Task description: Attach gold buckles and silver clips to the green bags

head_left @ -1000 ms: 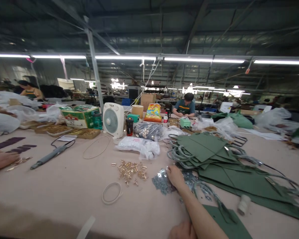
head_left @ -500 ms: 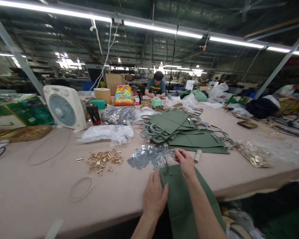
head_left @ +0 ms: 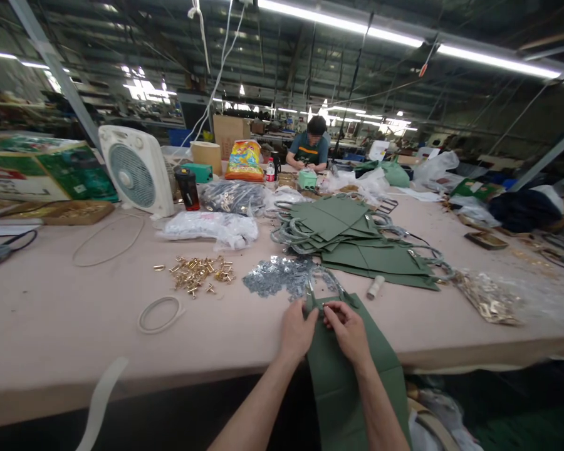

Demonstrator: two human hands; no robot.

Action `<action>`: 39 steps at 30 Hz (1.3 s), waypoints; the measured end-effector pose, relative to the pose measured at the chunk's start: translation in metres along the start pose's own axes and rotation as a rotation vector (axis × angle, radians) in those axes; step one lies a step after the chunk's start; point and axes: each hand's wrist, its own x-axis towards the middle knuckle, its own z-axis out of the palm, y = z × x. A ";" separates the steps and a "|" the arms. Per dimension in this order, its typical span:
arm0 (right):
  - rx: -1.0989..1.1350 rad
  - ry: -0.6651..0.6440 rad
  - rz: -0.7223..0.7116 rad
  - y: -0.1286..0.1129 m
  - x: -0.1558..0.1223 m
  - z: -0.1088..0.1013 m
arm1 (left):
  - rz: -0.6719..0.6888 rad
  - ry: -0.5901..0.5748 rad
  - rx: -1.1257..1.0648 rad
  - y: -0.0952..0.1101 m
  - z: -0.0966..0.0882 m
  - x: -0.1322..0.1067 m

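Bag (head_left: 336, 388), plain dark green, flat, faint crosswise crease, plastic-wrapped handle (head_left: 329, 276) up top; upper end on bench (head_left: 216, 351), rest past front edge. Left hand (head_left: 297, 329) gripping top left edge. Right hand (head_left: 346, 331) pinching small shiny piece (head_left: 324, 305) over bag top.

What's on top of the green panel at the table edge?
The right hand seemingly pinches a small shiny piece over the green panel; the left hand is at its left edge. What they cover is hidden.
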 end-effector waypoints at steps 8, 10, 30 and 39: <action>0.016 -0.017 -0.017 -0.005 -0.008 0.008 | -0.090 -0.064 -0.701 -0.032 0.000 0.004; 0.025 -0.028 -0.017 -0.007 -0.011 0.014 | -0.084 -0.118 -0.852 -0.037 0.001 0.006; -0.198 0.031 -0.243 -0.002 -0.024 0.028 | 0.095 -0.107 -0.581 -0.029 -0.013 0.001; -0.129 0.027 -0.159 -0.003 -0.022 0.027 | 0.194 -0.067 -0.313 -0.015 -0.015 -0.006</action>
